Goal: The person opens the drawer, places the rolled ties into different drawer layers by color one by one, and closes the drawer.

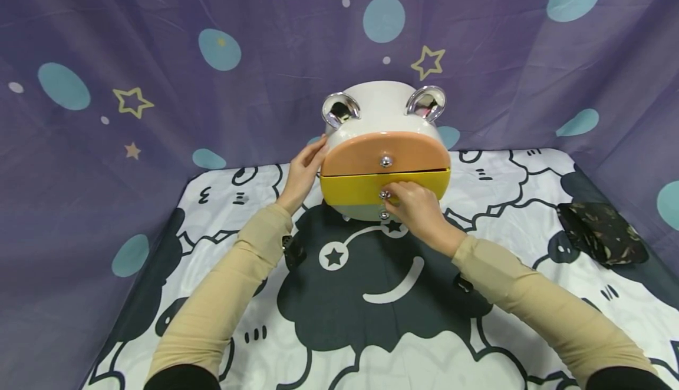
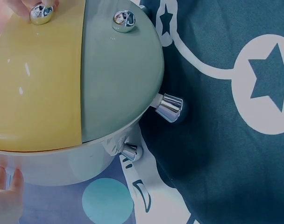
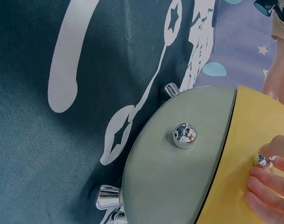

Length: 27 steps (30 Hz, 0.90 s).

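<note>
A rounded white drawer box (image 1: 379,98) with two shiny silver ears stands on the patterned cloth. Its front has an orange drawer (image 1: 352,155), a yellow drawer (image 1: 350,189) and a grey-green drawer (image 1: 356,211), each with a silver knob. My right hand (image 1: 419,210) pinches the yellow drawer's knob (image 3: 262,160) between thumb and fingers. A thin dark gap runs between the orange and yellow fronts. My left hand (image 1: 302,172) rests with straight fingers against the box's left side; in the left wrist view its fingertips (image 2: 16,179) lie by the white wall.
Silver feet (image 2: 170,108) hold the box up off the cloth (image 1: 339,313), which is printed with black and white cartoon shapes. A dark patterned pouch (image 1: 605,234) lies at the right. Behind the box hangs a purple curtain (image 1: 286,72) with stars and dots.
</note>
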Each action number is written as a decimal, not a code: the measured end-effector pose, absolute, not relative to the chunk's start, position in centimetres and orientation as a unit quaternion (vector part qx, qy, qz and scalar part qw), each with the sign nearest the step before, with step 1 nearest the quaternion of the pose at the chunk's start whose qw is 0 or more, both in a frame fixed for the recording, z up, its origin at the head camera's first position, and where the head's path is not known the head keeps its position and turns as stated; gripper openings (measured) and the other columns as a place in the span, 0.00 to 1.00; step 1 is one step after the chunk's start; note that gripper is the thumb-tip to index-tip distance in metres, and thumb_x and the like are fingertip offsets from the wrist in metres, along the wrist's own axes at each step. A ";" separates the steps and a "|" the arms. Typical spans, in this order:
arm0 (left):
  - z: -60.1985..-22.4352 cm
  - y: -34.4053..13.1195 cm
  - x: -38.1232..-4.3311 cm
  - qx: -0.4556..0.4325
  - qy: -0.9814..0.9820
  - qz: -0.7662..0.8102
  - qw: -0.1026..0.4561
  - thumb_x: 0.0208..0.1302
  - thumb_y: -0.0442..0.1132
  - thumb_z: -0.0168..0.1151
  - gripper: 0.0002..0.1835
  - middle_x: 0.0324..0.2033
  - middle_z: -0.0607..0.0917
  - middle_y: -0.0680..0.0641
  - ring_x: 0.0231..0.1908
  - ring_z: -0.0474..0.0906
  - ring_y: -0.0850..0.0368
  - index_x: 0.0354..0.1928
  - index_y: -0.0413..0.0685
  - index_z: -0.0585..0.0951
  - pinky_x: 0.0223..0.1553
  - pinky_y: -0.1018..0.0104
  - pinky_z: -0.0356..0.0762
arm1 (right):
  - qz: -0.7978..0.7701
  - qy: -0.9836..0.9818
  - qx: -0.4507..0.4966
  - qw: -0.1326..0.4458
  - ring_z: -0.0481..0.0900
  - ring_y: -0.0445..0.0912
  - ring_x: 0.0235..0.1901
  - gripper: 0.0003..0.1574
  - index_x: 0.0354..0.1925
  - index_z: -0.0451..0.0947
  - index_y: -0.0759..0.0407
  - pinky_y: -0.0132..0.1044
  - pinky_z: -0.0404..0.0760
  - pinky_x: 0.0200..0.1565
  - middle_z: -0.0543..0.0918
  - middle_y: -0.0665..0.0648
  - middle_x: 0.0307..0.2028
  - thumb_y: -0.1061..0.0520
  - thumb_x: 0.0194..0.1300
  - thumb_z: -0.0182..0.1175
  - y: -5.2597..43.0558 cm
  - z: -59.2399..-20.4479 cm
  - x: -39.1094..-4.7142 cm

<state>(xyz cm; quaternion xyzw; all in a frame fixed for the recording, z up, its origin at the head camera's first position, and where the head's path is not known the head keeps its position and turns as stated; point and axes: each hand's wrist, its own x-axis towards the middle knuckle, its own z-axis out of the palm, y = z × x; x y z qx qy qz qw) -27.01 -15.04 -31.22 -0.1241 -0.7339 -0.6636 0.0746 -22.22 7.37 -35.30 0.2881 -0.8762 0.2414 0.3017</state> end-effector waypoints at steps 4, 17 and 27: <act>-31.9 -15.2 -27.6 -0.119 -0.733 -0.666 0.071 0.65 0.39 0.50 0.21 0.61 0.66 0.49 0.61 0.58 0.61 0.59 0.41 0.69 0.59 0.76 0.60 | 0.243 -0.876 0.289 0.300 0.78 0.47 0.27 0.11 0.31 0.78 0.58 0.38 0.78 0.26 0.82 0.54 0.27 0.63 0.46 0.66 7.4 -35.3 -22.3; -30.1 -14.6 -25.9 -0.113 -0.738 -0.661 0.071 0.65 0.36 0.48 0.21 0.61 0.64 0.44 0.62 0.57 0.56 0.58 0.36 0.68 0.60 0.74 0.59 | 0.246 -0.873 0.292 0.303 0.77 0.48 0.27 0.10 0.31 0.78 0.59 0.37 0.78 0.27 0.82 0.54 0.26 0.64 0.46 0.66 7.5 -35.4 -22.7; -31.9 -15.2 -27.4 -0.115 -0.738 -0.660 0.078 0.65 0.40 0.50 0.21 0.61 0.66 0.48 0.61 0.59 0.62 0.58 0.41 0.69 0.59 0.75 0.60 | 0.246 -0.879 0.297 0.281 0.78 0.47 0.29 0.10 0.32 0.79 0.59 0.37 0.79 0.30 0.83 0.54 0.28 0.64 0.46 0.66 7.7 -35.2 -22.8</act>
